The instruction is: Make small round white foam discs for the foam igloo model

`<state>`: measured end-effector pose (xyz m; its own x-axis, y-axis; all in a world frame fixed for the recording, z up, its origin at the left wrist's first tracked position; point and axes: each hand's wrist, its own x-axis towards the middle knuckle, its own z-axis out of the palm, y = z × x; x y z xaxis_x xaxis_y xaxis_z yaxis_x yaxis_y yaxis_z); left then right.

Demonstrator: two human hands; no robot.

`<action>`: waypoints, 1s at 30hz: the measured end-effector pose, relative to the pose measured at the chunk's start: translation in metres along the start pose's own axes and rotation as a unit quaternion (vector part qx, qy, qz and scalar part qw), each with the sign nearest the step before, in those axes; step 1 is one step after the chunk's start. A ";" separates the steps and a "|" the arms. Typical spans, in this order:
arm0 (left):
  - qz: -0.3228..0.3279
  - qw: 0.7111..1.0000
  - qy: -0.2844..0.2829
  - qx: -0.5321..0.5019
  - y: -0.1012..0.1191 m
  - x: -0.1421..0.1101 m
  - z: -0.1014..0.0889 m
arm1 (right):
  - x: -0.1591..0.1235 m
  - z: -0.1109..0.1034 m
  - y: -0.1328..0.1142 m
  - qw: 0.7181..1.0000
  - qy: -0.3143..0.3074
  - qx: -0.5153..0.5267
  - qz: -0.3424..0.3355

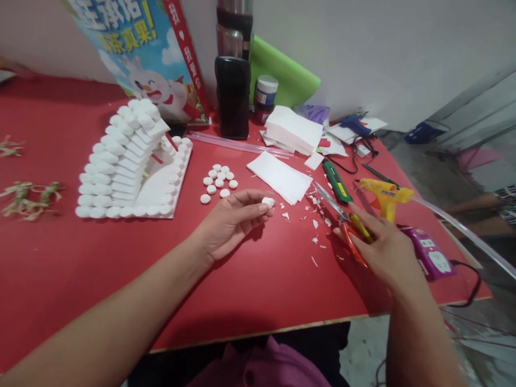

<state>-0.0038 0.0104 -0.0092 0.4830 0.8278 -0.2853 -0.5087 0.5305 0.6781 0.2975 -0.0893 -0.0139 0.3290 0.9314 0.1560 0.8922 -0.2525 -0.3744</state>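
Note:
My left hand [237,221] pinches a small white disc [267,202] between thumb and fingertips, just above the red tabletop [258,279]. To the right, my right hand [381,244] has its fingers around the orange handles of a pair of scissors [332,204], whose blades point away to the left. A yellow tool [360,227] lies partly hidden beneath those fingers. White scraps [315,224] are scattered beside the blades. Several more white discs [219,183] lie loose beyond my left hand. At left stands a white curved model [121,166] with stepped slats, edged with similar discs.
Folded white sheets [280,176] lie past my left hand. A green cutter [337,181], a yellow glue gun [385,194] and a purple power strip [429,252] crowd the right side. A black phone [233,97] stands at the back. Straw pieces [32,199] lie far left.

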 end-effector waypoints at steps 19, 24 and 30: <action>0.003 0.997 -0.074 0.011 0.000 -0.002 -0.003 | 0.016 0.014 -0.005 0.995 -0.043 -0.091 -0.016; 0.032 0.996 -0.068 0.055 0.000 -0.001 -0.004 | 0.017 0.004 -0.017 0.982 -0.061 -0.167 -0.071; 0.073 0.972 -0.048 0.220 -0.006 -0.006 -0.002 | 0.027 -0.025 -0.081 0.983 -0.016 -0.041 -0.178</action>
<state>-0.0050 0.0026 -0.0135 0.5034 0.8565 -0.1143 -0.2337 0.2623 0.9363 0.2419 -0.0506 0.0438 -0.0165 0.9719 0.2347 0.9716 0.0710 -0.2258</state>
